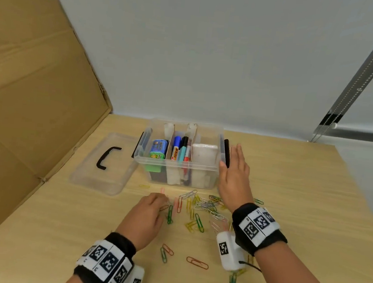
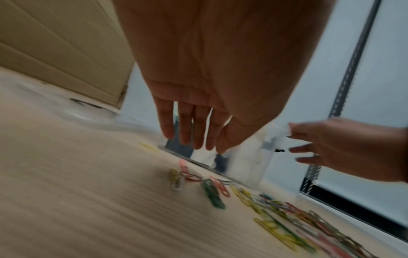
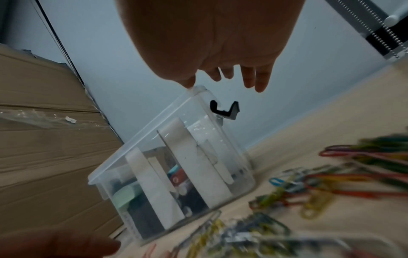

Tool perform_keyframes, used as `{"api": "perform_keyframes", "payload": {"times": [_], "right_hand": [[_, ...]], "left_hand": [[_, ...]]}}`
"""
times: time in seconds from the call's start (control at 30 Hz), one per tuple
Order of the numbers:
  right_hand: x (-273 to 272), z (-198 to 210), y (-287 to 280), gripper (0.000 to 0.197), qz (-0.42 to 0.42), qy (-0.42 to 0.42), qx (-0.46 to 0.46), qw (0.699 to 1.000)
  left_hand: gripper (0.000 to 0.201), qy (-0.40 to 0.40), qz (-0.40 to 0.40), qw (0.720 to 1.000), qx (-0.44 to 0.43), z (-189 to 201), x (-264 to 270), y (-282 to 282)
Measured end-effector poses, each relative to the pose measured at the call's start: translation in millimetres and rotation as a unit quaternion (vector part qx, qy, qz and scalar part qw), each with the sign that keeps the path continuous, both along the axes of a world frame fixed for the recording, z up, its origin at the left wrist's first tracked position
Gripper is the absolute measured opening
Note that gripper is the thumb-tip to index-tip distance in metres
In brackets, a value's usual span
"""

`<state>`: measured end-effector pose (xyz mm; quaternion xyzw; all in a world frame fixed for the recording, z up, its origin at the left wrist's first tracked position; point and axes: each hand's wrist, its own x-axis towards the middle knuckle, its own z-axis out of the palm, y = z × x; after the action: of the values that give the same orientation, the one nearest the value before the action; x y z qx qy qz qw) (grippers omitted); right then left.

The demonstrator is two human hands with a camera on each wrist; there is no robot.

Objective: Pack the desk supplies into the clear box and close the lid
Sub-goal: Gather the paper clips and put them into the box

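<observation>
The clear box (image 1: 179, 163) stands open at the back of the table, split by white dividers, with markers (image 1: 180, 149) and a blue-green pack (image 1: 157, 149) inside. Its clear lid (image 1: 104, 168) with a black handle lies flat to its left. Several coloured paper clips (image 1: 197, 210) are scattered in front of the box. My left hand (image 1: 159, 203) hovers low over the left clips, fingers (image 2: 185, 132) straight and holding nothing. My right hand (image 1: 233, 161) is flat beside the box's right side by the black latch (image 3: 225, 111), thumb (image 3: 187, 83) touching the rim corner.
A tall cardboard sheet (image 1: 37, 105) walls off the left side. A pale wall runs behind the box, and a metal rail (image 1: 355, 77) slants up at the right. More clips (image 1: 197, 263) lie near my wrists. Bare wooden table (image 1: 312, 186) extends to the right.
</observation>
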<state>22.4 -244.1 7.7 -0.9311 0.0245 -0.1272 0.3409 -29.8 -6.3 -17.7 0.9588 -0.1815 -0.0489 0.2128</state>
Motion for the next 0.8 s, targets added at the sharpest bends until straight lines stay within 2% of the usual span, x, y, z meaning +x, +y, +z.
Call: {"api": "perform_keyframes", "payload": {"times": [0.1, 0.2, 0.3, 0.37, 0.53, 0.6, 0.67, 0.73, 0.8], "right_hand": [[-22.8, -16.4, -14.9, 0.054, -0.015, 0.038, -0.027, 0.999], [-28.4, -38.3, -43.1, 0.051, -0.028, 0.137, -0.083, 0.987], [-31.0, -54.1, -62.3, 0.059, 0.006, 0.296, -0.154, 0.943], [-37.3, -57.7, -61.0, 0.064, 0.044, 0.343, -0.175, 0.922], [-65.5, -45.1, -29.4, 0.065, 0.135, 0.345, -0.161, 0.915], [-73.9, -37.0, -26.7, 0.067, 0.157, 0.344, -0.128, 0.917], [-79.7, -24.8, -33.1, 0.076, 0.150, 0.324, -0.104, 0.928], [-84.1, -12.7, -45.3, 0.091, 0.109, 0.316, -0.125, 0.934], [-88.8, -4.4, -59.9, 0.106, 0.055, 0.354, -0.161, 0.920]], "left_hand": [[0.055, 0.063, 0.069, 0.995, 0.036, -7.8, 14.9, 19.1], [0.059, 0.099, 0.108, 0.987, 0.073, -10.6, 36.0, 28.2], [0.060, 0.139, 0.099, 0.981, 0.091, -18.8, 46.4, 24.5], [0.063, 0.157, 0.080, 0.980, 0.089, -24.7, 42.3, 15.3], [0.065, 0.155, -0.016, 0.983, 0.094, -29.8, 5.8, -20.6], [0.065, 0.152, -0.043, 0.984, 0.086, -26.5, -3.3, -27.8], [0.066, 0.156, -0.045, 0.985, 0.058, -16.9, -4.9, -25.6], [0.068, 0.144, -0.035, 0.988, 0.035, -4.1, -3.9, -17.2], [0.075, 0.119, -0.019, 0.992, 0.042, 4.9, -4.1, -6.4]]}}
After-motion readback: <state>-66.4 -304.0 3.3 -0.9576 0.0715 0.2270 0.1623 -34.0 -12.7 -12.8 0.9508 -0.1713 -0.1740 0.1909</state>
